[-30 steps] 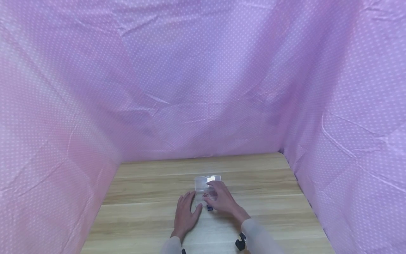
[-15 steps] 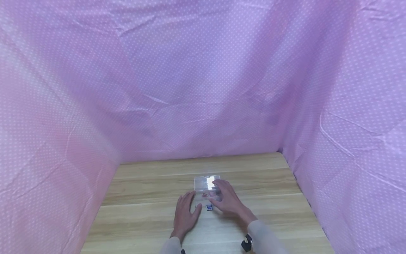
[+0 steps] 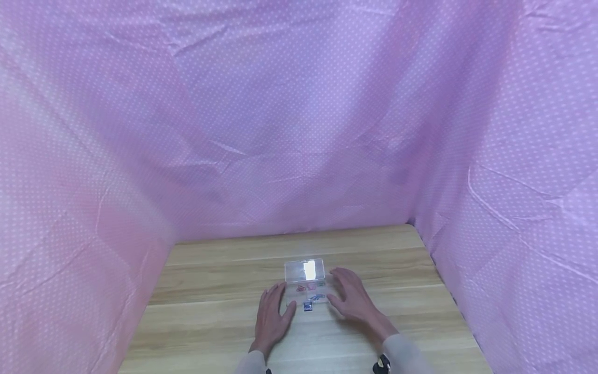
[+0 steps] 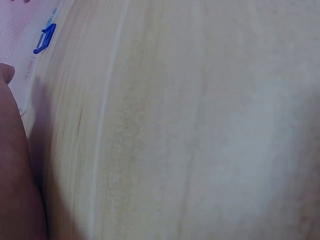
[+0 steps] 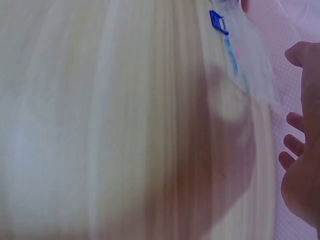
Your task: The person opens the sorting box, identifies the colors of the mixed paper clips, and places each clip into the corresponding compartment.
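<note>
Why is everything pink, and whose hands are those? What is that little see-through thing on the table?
The big picture comes from a camera on a person's head, looking down. Pink dotted cloth hangs round a wooden table. The left hand and right hand rest flat on the wood, either side of a clear plastic box with its lid open. Tiny coloured clips lie in it, and a small blue clip sits at its near edge. Neither hand holds anything. The two blurry pictures come from cameras on the wrists, very close to the table.
</note>
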The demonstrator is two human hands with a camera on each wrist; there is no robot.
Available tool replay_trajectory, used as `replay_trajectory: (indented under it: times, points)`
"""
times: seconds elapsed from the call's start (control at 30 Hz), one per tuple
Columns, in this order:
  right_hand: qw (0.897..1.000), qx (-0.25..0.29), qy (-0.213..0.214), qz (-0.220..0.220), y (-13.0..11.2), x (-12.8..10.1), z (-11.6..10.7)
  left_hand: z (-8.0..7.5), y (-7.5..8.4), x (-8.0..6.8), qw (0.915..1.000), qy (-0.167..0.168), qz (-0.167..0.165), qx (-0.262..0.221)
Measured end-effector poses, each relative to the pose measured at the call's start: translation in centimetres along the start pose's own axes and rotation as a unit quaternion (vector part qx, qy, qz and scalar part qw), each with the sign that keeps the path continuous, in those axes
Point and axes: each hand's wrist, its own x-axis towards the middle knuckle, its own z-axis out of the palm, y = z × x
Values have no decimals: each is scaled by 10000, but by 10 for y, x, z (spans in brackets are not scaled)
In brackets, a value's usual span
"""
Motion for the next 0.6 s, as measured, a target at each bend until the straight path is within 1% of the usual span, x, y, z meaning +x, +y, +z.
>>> replay_trajectory:
  times: [0.1,0.17,0.4,0.47,0.6]
  points:
    - [9999,-81,65,83,7,-6,-2,0,-1,0,9998,-91,-124,-150]
    - [9998,-142,118,115,11,-10,-4,0,0,1,9995,-103,-149,-240]
    - [9987,-479,184,-2,21,-18,-10,-3,0,1,9989,40,71,-465]
    - [9980,-608,170,-56,24,-20,-12,-4,-1,2,9981,-11,62,-611]
    - [9957,-885,201,-200,29,-22,-16,-9,-3,5,9966,-289,58,-769]
